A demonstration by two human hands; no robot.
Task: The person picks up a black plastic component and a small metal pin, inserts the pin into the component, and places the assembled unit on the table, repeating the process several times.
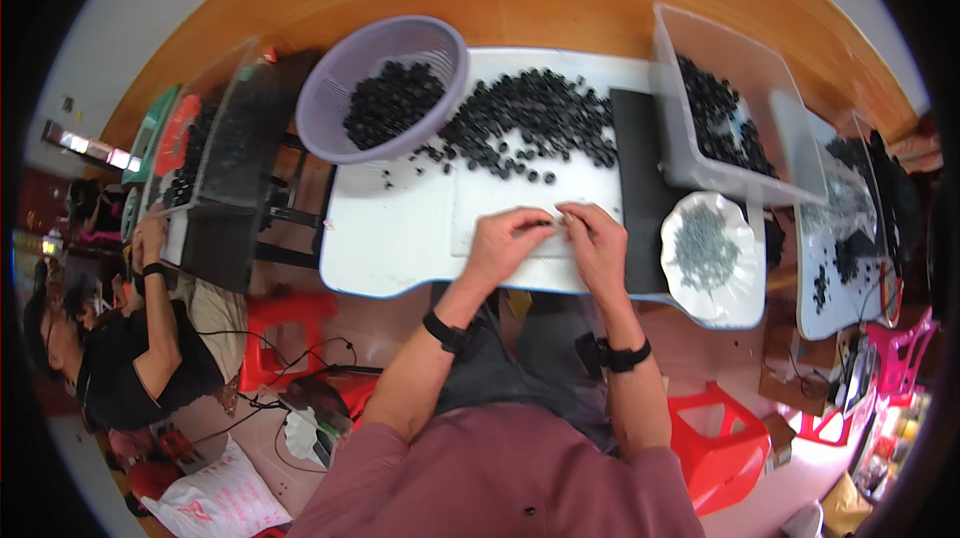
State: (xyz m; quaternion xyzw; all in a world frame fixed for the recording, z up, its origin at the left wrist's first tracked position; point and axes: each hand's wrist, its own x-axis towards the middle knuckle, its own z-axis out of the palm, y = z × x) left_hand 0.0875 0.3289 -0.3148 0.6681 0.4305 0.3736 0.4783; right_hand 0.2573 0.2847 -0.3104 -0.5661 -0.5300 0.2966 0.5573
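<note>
Over the near part of the white table (390, 228), my two hands meet, fingertips almost touching. My left hand (505, 244) pinches a small dark piece, mostly covered by the fingers. In my right hand (597, 243) the thumb and fingers close on a tiny pale piece, too small to name. Just beyond them spreads a heap of small round black parts (535, 113). To the right, a white scalloped dish (738, 288) holds many small clear-grey pieces (705, 246).
A lilac plastic basket (320, 103) of black parts stands at the back left. A clear plastic bin (695, 163) with more sits back right, by a black mat (640, 158). Red stools (715, 448) flank me. A co-worker (150, 338) works at the left table.
</note>
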